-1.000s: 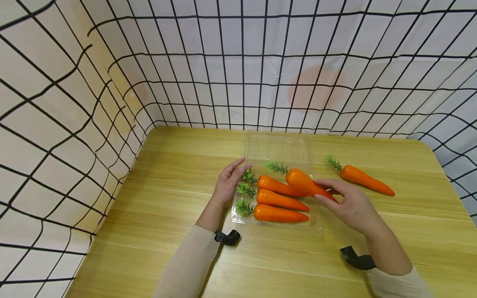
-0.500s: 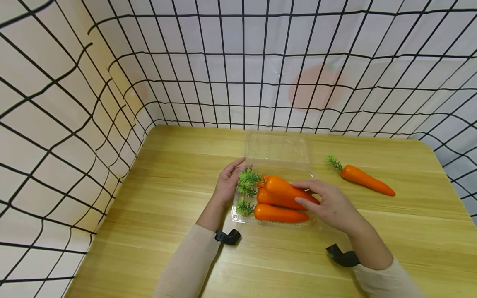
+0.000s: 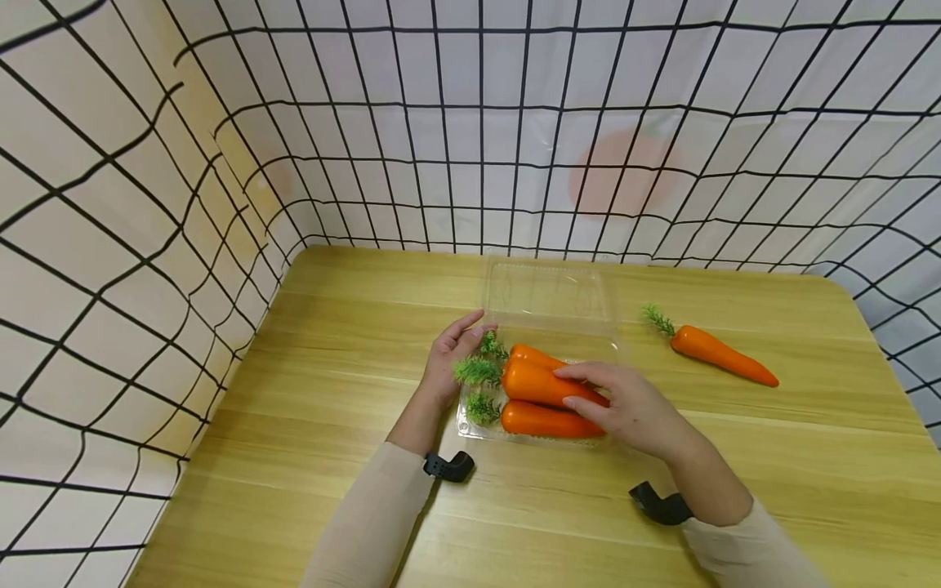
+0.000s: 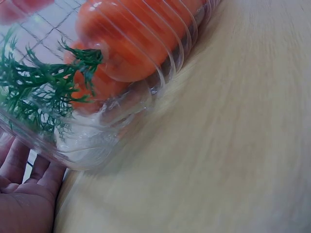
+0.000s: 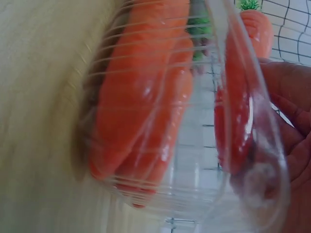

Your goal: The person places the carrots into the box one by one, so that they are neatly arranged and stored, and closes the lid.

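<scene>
My right hand [image 3: 632,408] pinches an orange toy carrot [image 3: 531,381] by its tapered end, thumb on one side and fingers on the other. This carrot lies across others in a clear plastic clamshell box [image 3: 466,429], its green top pointing left. A front carrot [image 3: 547,419] and a partly covered rear carrot [image 3: 532,354] show in the box; the held one hides what lies between them. My left hand [image 3: 447,359] rests at the box's left side with its fingers extended. In the left wrist view its fingers [image 4: 17,160] lie beside the box's corner.
The box's transparent lid [image 3: 547,294] lies folded back towards the rear. Another carrot [image 3: 724,356] lies on the wooden table [image 3: 331,327] to the right. A black wire grid [image 3: 478,106] backed with white sheeting stands along the rear and sides.
My right hand has moved left and slightly towards me, bringing the carrot from above the box's right part down onto the middle carrots. My left hand has stayed at the box's side.
</scene>
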Available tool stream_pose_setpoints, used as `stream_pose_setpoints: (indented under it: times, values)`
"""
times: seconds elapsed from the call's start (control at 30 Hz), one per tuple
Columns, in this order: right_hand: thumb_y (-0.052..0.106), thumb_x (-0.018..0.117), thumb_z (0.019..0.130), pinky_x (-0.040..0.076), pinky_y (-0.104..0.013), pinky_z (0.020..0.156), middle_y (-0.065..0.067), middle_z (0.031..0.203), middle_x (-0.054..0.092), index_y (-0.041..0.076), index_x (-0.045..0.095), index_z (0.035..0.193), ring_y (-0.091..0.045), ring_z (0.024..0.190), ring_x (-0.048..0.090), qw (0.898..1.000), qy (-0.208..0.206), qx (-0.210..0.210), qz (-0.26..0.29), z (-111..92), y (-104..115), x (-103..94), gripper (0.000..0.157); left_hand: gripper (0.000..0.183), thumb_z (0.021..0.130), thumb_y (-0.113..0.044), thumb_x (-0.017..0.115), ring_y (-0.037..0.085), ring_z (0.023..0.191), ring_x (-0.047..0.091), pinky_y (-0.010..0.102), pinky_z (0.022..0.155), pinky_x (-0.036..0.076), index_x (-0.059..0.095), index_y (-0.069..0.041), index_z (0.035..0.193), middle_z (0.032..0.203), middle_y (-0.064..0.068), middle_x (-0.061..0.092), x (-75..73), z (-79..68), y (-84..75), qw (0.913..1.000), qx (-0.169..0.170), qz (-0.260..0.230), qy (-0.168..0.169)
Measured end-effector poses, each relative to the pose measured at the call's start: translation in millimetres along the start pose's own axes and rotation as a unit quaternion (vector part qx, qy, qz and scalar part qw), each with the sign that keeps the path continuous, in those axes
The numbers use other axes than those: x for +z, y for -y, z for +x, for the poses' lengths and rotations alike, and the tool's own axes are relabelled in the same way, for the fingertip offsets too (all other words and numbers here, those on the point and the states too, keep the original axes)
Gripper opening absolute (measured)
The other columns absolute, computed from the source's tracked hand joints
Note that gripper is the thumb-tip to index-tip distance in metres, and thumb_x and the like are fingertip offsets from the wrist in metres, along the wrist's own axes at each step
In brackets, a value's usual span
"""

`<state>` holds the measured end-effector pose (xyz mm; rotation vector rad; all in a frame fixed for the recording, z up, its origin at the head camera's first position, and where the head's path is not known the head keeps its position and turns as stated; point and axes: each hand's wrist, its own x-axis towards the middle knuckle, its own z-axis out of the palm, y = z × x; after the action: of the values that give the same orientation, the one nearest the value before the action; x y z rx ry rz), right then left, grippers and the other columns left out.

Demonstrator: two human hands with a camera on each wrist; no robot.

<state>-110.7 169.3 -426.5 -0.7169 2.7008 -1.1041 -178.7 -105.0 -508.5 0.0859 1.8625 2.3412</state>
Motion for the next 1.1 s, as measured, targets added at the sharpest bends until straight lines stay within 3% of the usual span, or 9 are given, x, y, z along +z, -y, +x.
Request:
stream_pose_setpoints:
  times: [0.37, 0.57, 0.87, 0.97, 1.1]
  values:
    - [0.019, 0.074, 0.094, 0.052, -0.055, 0.103, -0.007, 0.133, 0.070, 0.021, 0.068, 0.131, -0.030, 0.122, 0.065, 1.000, 0.022, 0.008, -0.012, 4.4, -8.9, 11.5, 0.037, 0.047, 0.108, -0.022, 0.051, 0.013, 0.122, 0.062, 0.020, 0.090, 0.057, 0.046, -0.007, 0.152, 0.143, 0.020, 0.061, -0.6, 0.4, 1.5, 0.9999, 0.005, 0.000, 0.011]
    - [0.018, 0.074, 0.095, 0.051, -0.056, 0.104, -0.007, 0.134, 0.069, 0.019, 0.066, 0.133, -0.030, 0.123, 0.065, 0.999, 0.029, 0.008, -0.037, 5.8, -8.8, 13.3, 0.039, 0.048, 0.108, -0.024, 0.052, 0.021, 0.134, 0.056, 0.024, 0.102, 0.052, 0.046, -0.008, 0.153, 0.144, 0.019, 0.060, -1.5, 0.5, 0.8, 0.9999, 0.003, 0.003, 0.013]
    - [0.015, 0.074, 0.094, 0.052, -0.055, 0.102, -0.007, 0.131, 0.070, 0.017, 0.066, 0.132, -0.029, 0.117, 0.066, 0.996, 0.044, 0.000, -0.072, 5.2, -7.8, 9.9, 0.039, 0.049, 0.107, -0.028, 0.052, 0.027, 0.141, 0.052, 0.042, 0.117, 0.043, 0.047, -0.009, 0.152, 0.142, 0.016, 0.063, -1.8, 0.4, 0.0, 0.9991, 0.010, 0.040, 0.007]
    - [0.015, 0.075, 0.093, 0.052, -0.055, 0.103, -0.008, 0.129, 0.070, 0.014, 0.067, 0.130, -0.031, 0.118, 0.065, 0.995, 0.045, -0.004, -0.091, 4.6, -7.3, 8.9, 0.038, 0.049, 0.108, -0.028, 0.052, 0.024, 0.139, 0.053, 0.035, 0.115, 0.044, 0.047, -0.009, 0.152, 0.142, 0.015, 0.063, -1.4, -0.1, -0.5, 0.9987, 0.011, 0.050, 0.005]
    - [0.015, 0.076, 0.091, 0.048, -0.058, 0.107, -0.011, 0.129, 0.070, 0.012, 0.068, 0.128, -0.037, 0.124, 0.063, 0.992, 0.045, 0.000, -0.114, 3.3, -6.5, 8.2, 0.038, 0.048, 0.108, -0.027, 0.052, 0.010, 0.123, 0.059, 0.017, 0.092, 0.049, 0.048, -0.009, 0.152, 0.142, 0.016, 0.063, -1.0, -0.3, -0.6, 0.9986, 0.012, 0.051, 0.004]
